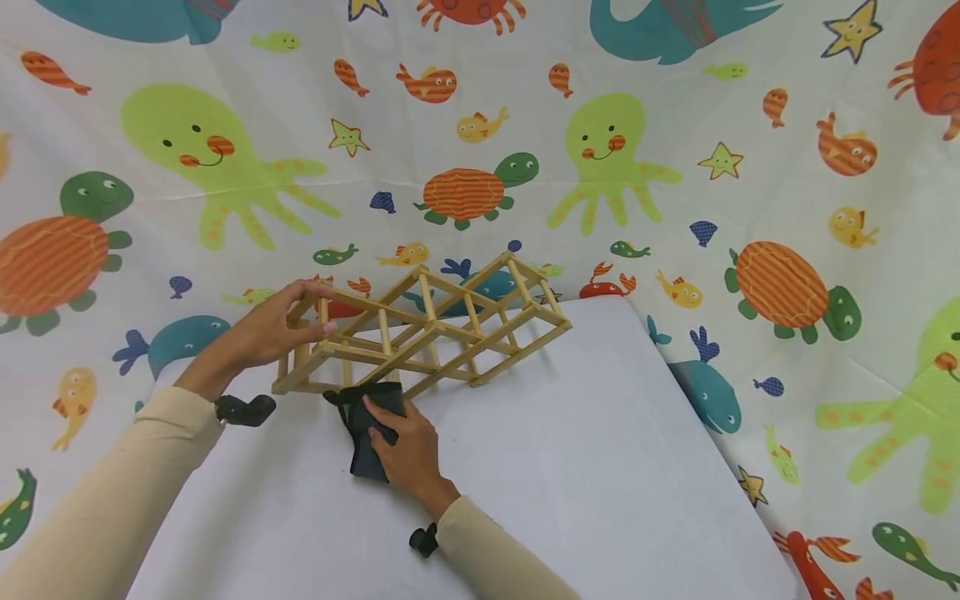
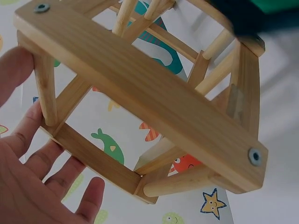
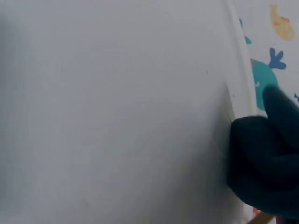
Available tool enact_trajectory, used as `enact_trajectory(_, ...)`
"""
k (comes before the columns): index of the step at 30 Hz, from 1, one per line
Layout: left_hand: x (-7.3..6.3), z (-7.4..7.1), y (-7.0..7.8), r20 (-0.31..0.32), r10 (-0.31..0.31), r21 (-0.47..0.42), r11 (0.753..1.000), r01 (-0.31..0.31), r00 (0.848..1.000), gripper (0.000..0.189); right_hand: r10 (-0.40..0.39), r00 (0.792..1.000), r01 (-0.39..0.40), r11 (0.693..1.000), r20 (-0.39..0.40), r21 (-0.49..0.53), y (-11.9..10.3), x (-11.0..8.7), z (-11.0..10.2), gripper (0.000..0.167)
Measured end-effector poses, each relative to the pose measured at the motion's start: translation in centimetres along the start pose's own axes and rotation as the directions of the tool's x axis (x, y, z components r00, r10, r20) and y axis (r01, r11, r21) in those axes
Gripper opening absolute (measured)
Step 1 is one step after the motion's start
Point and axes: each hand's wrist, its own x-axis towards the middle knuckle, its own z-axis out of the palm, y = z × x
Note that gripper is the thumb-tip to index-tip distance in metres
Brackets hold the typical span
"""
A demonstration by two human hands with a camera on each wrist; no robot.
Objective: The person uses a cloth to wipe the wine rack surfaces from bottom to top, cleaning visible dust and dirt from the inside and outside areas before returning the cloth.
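A lattice rack of pale wooden slats and dowels [image 1: 384,333] stands tilted near the back of the white table. My left hand [image 1: 273,329] grips its left end. Close up in the left wrist view, thumb and fingers are around the corner dowel, beside a wide slat [image 2: 140,86] with metal rivets. Just in front of the rack, my right hand [image 1: 411,446] pinches a folded dark cloth [image 1: 367,460] against the lower left slats. The right wrist view has the same cloth [image 3: 261,168] at its right edge, blurred; the fingers are hidden there.
The white tabletop [image 1: 570,450] spreads out in front and to the right. A sheet printed with sea animals [image 1: 555,183] hangs behind the table and down its sides. Dark straps [image 1: 243,410] are on both wrists.
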Motion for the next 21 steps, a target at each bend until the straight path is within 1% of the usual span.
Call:
enact_trajectory(1,0.0,0.0,0.0,0.007,-0.001,-0.004,1.0,0.001,1.0,0.065,0.011,0.999,-0.011,1.0,0.033,0.001,0.0,-0.3,0.1,0.052)
enact_trajectory(2,0.1,0.1,0.0,0.011,0.001,-0.004,1.0,-0.001,1.0,0.066,0.018,0.999,-0.018,1.0,0.046,0.016,0.0,-0.4,0.1,0.053)
enact_trajectory(3,0.2,0.1,0.0,0.014,-0.001,-0.005,1.0,0.001,1.0,0.066,0.018,0.999,-0.02,0.999,0.037,0.038,0.0,-0.5,-0.1,0.053)
enact_trajectory(4,0.2,0.1,0.1,0.017,-0.006,-0.005,1.0,0.006,1.0,0.066,0.006,1.0,-0.006,0.997,0.004,0.078,0.0,-0.5,-0.3,0.054)
enact_trajectory(6,0.2,0.0,0.2,0.016,-0.015,0.004,1.0,0.015,1.0,0.068,-0.033,0.994,0.048,0.988,-0.104,0.146,0.0,-0.1,-1.0,0.052)
enact_trajectory(8,0.1,-0.2,0.3,0.013,-0.027,0.012,1.0,0.027,1.0,0.071,-0.067,0.97,0.109,0.98,-0.235,0.168,-0.1,0.7,-1.8,0.051)
enact_trajectory(10,0.0,-0.3,0.4,0.013,-0.037,0.014,0.999,0.037,0.999,0.072,-0.081,0.936,0.141,0.978,-0.343,0.153,-0.3,1.7,-2.5,0.05)
enact_trajectory(11,0.0,-0.3,0.4,0.014,-0.039,0.012,0.999,0.039,0.999,0.073,-0.075,0.923,0.138,0.98,-0.377,0.145,-0.4,2.1,-2.8,0.05)
enact_trajectory(12,-0.1,-0.4,0.4,0.019,-0.039,0.01,0.999,0.039,0.999,0.074,-0.061,0.915,0.132,0.979,-0.399,0.153,-0.5,2.3,-2.9,0.05)
enact_trajectory(13,-0.1,-0.4,0.4,0.02,-0.039,0.006,0.999,0.039,0.999,0.074,-0.046,0.913,0.124,0.978,-0.405,0.169,-0.6,2.5,-2.9,0.05)
enact_trajectory(14,-0.1,-0.3,0.4,0.019,-0.04,0.004,0.999,0.04,0.999,0.074,-0.032,0.918,0.114,0.976,-0.396,0.185,-0.7,2.5,-2.8,0.05)
enact_trajectory(16,-0.2,-0.3,0.4,0.018,-0.036,0.001,0.999,0.036,0.999,0.073,-0.005,0.937,0.084,0.974,-0.348,0.212,-0.8,2.1,-2.1,0.051)
enact_trajectory(18,-0.2,-0.2,0.2,0.015,-0.03,-0.003,1.0,0.03,0.999,0.071,0.023,0.966,0.037,0.973,-0.258,0.227,-0.8,1.3,-1.1,0.052)
enact_trajectory(19,-0.2,-0.1,0.2,0.013,-0.027,-0.005,1.0,0.027,1.0,0.07,0.042,0.978,0.001,0.978,-0.202,0.209,-0.8,0.8,-0.6,0.052)
enact_trajectory(21,-0.1,0.0,0.0,0.012,-0.015,-0.011,1.0,0.015,1.0,0.068,0.081,0.992,-0.065,0.985,-0.099,0.159,-0.7,-0.1,0.3,0.053)
